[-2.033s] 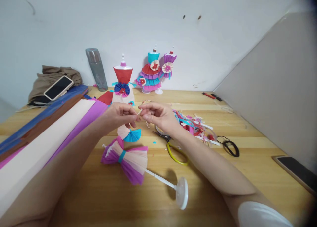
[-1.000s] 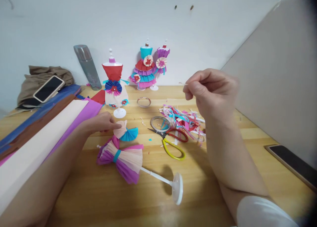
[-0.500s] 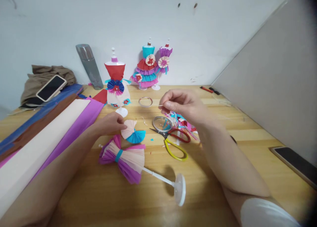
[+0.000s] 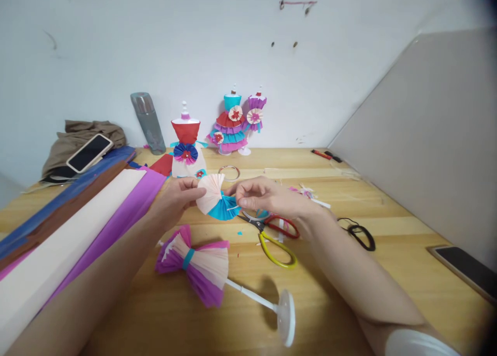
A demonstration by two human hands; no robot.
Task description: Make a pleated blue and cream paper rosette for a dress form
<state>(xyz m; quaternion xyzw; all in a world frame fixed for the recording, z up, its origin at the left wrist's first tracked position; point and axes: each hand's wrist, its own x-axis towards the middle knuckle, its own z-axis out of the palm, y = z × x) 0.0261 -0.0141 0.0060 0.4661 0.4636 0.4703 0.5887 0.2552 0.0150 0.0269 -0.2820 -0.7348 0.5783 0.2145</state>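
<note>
Spreading in cream and blue pleats, the paper fan [image 4: 214, 200] is gripped at its cream edge between the thumb and fingers of the left hand [image 4: 178, 195] and is held between the two hands, above the table [image 4: 240, 325]. A thin white strip [image 4: 233, 208] is pinched by the thumb and fingertips of the right hand [image 4: 264, 195], and is laid across the view of the blue pleats; whether they are touched by it cannot be told. Half a second ago the fan was seen low by the tabletop, with the right hand held apart from it; now the fan is raised and the strip is brought to it. Nearer the body, the toppled dress form [image 4: 196, 265] is left on its side as before. The black cord [image 4: 363, 236], mostly covered earlier, is now exposed. The base of the red-topped dress form [image 4: 185, 133] is hidden behind the fan and left hand, while the silver ring [image 4: 258, 216], the scissors' [image 4: 260, 225] blades and most of the paper scraps [image 4: 306, 191] are partly covered by the right hand. The white sleeve [image 4: 419, 343] is cut off below.
</note>
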